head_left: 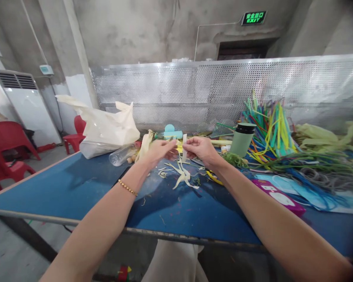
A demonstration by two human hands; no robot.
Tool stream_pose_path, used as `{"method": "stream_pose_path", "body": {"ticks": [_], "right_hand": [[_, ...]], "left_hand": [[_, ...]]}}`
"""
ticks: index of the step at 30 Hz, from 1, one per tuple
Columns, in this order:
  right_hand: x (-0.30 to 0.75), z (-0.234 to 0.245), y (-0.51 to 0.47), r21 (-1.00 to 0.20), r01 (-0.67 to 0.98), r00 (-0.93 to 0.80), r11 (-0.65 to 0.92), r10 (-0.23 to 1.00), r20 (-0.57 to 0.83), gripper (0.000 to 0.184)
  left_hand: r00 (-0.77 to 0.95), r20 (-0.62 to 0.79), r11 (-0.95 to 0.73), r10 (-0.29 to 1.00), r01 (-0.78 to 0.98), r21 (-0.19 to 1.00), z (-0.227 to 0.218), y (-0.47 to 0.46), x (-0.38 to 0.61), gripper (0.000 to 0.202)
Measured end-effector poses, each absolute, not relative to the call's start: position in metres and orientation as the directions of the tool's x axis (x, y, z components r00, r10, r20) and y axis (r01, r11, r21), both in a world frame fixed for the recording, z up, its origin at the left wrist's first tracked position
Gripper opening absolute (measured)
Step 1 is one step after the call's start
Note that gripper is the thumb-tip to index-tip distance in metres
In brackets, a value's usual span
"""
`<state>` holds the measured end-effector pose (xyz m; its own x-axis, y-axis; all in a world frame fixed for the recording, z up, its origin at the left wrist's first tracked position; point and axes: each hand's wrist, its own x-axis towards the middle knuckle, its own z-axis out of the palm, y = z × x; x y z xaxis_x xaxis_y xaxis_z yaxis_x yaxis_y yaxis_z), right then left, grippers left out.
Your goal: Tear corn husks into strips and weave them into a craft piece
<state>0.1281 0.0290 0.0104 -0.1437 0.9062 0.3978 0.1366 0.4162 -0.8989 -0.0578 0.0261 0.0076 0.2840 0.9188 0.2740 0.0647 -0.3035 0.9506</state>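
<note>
My right hand (202, 149) pinches a narrow pale strip (184, 156) that stands upright between thumb and fingers. Close by on its left, my left hand (161, 152) is closed in a pinch, and what its fingertips hold, if anything, is too small to make out. Below both hands, loose pale strips (182, 178) and curled scraps lie on the blue table (85, 196). A pale husk-like bundle (145, 145) rests just behind my left wrist. Yellow-handled scissors (214, 177) lie under my right wrist, partly hidden.
A white plastic bag (107, 129) and a clear bottle (122, 156) stand on the left. To the right are a green tumbler (242, 141), colourful strips (275, 133), a purple packet (279, 196) and tangled cords (320, 178). A perforated metal panel (170, 94) closes off the back.
</note>
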Motion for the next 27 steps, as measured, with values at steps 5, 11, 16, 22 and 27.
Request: {"method": "stream_pose_path", "body": {"ticks": [5,11,16,22,27], "right_hand": [[0.121,0.012,0.021,-0.815,0.320,-0.194,0.484,0.875,0.444,0.019],[0.140,0.021,0.020,-0.377,0.667,-0.672,0.642,0.738,0.067,0.022],[0.135,0.011,0.017,-0.120,0.621,-0.784,0.775,0.609,-0.124,0.042],[0.133,0.008,0.023,-0.315,0.583,-0.774,0.749,0.630,0.063,0.009],[0.141,0.023,0.021,-0.693,0.290,-0.579,0.661,0.697,0.423,0.021]], "left_hand": [[0.508,0.165,-0.162,0.845,-0.051,0.986,-0.006,0.015,-0.039,0.026],[0.325,0.072,-0.080,0.943,0.012,0.997,-0.002,0.028,-0.057,0.009],[0.294,0.061,-0.071,0.954,0.025,0.997,-0.003,0.032,-0.060,0.010],[0.288,0.147,-0.153,0.946,-0.003,0.988,-0.007,0.036,-0.062,0.029],[0.363,0.240,-0.197,0.900,-0.153,0.968,0.000,0.033,-0.061,0.026]]}}
